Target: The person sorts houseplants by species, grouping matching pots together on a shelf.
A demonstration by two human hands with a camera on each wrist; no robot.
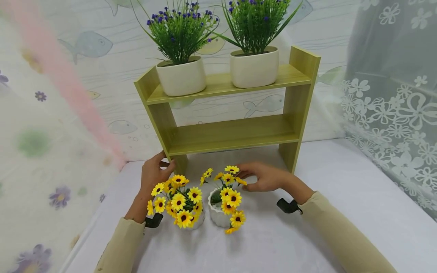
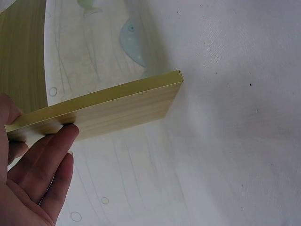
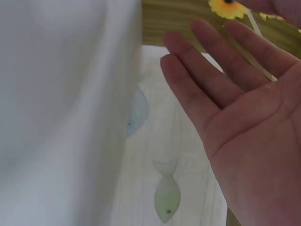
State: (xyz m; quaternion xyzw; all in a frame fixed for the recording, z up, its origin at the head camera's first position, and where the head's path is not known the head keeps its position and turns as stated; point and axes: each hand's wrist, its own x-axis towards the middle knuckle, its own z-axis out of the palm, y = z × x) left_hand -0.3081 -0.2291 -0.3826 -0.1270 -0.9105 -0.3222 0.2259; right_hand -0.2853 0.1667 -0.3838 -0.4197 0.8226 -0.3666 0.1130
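A light wooden two-tier shelf (image 1: 232, 134) stands on the white-covered table. My left hand (image 1: 155, 172) holds the lower part of its left side panel (image 2: 117, 101); in the left wrist view the panel's edge passes between thumb and fingers. Just in front are two small white pots of yellow daisy-like flowers, the left bunch (image 1: 179, 203) and the right bunch (image 1: 232, 197). My right hand (image 1: 264, 177) is beside the right bunch, fingers loosely extended. In the right wrist view its palm (image 3: 256, 122) shows bare, with a yellow flower (image 3: 228, 8) beyond the fingertips.
On the top tier sit two larger white oval pots, left (image 1: 182, 77) and right (image 1: 254, 68), with purple-flowered green plants. A fish-print curtain (image 1: 90, 45) hangs behind, and a white lace-patterned curtain (image 1: 399, 113) borders the right side of the table (image 1: 269, 242).
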